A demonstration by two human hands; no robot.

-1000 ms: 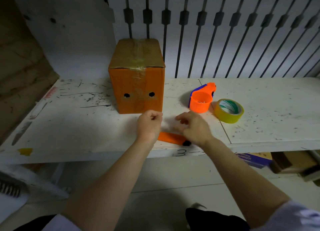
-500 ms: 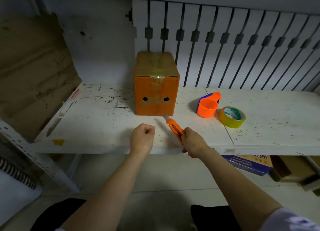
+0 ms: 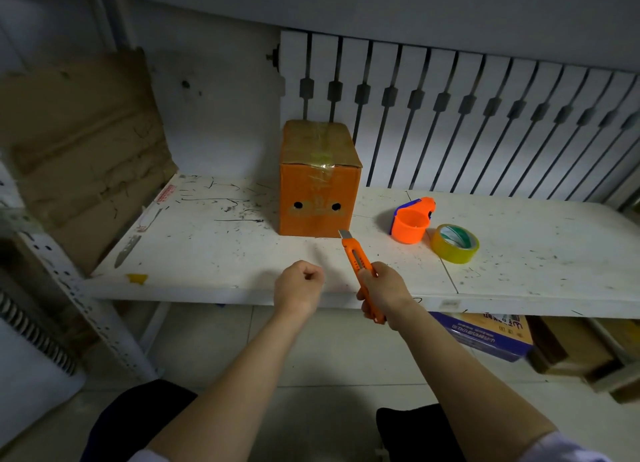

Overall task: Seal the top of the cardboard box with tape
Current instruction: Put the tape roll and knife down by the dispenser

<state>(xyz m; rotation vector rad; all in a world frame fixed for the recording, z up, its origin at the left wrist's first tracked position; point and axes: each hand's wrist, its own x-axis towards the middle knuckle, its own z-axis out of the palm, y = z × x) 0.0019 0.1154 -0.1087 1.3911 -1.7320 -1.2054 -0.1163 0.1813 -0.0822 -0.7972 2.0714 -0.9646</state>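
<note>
An orange cardboard box [image 3: 319, 198] stands upright at the back of the white shelf [image 3: 221, 253], its flaps closed with a strip of clear tape running over the top and down the front. My right hand [image 3: 382, 288] grips an orange utility knife [image 3: 356, 257], blade out and pointing toward the box's lower right corner. To the left of the knife, my left hand [image 3: 298, 281] is a closed fist holding nothing, over the shelf's front edge. A yellow tape roll [image 3: 454, 243] and an orange and blue tape dispenser [image 3: 411, 220] lie to the right of the box.
Flattened brown cardboard [image 3: 79, 149] leans against the wall at the left. A slatted white radiator panel [image 3: 485, 125] stands behind the shelf. Under the shelf at the right lie a blue printed box [image 3: 485, 333] and brown cartons [image 3: 571, 347]. A metal shelf post [image 3: 79, 298] is at the left.
My right hand picked the knife up from the shelf's front edge and now holds it blade forward. The view pulled back from the shelf; my left hand stayed a fist.
</note>
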